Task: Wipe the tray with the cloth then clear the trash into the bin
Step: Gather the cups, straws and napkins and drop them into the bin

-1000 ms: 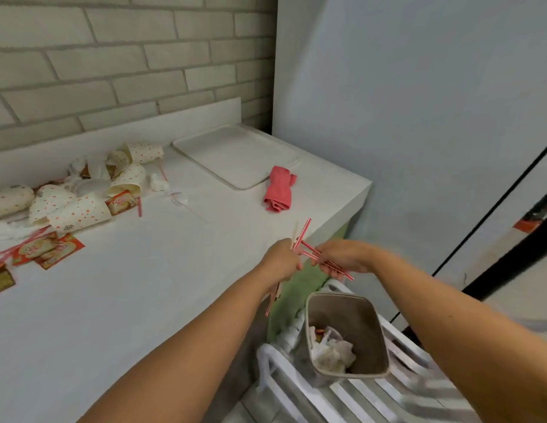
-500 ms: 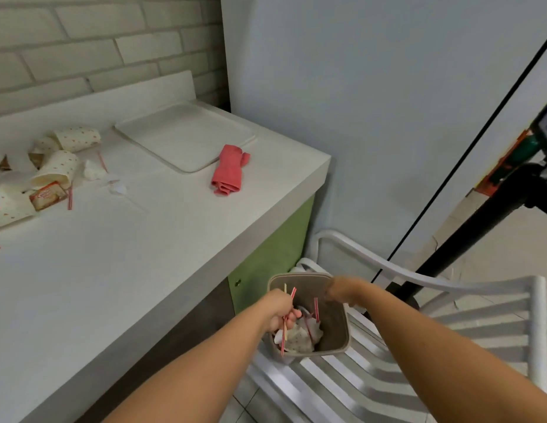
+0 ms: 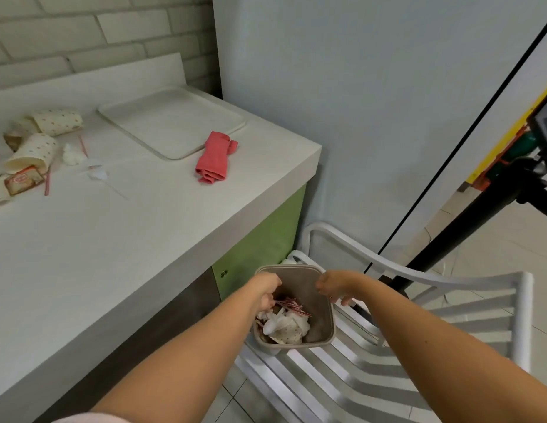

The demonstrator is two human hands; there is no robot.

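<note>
Head view: red straws [image 3: 292, 306] in bin [image 3: 322, 296], beside left fingers [image 3: 267, 300]

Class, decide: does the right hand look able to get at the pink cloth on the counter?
Probably yes. The right hand is down at the bin, below the counter edge, but nothing stands between it and the pink cloth near that edge.

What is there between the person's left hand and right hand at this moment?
In the head view, the open mouth of the bin lies between the left hand and the right hand; red straws are inside it.
</note>
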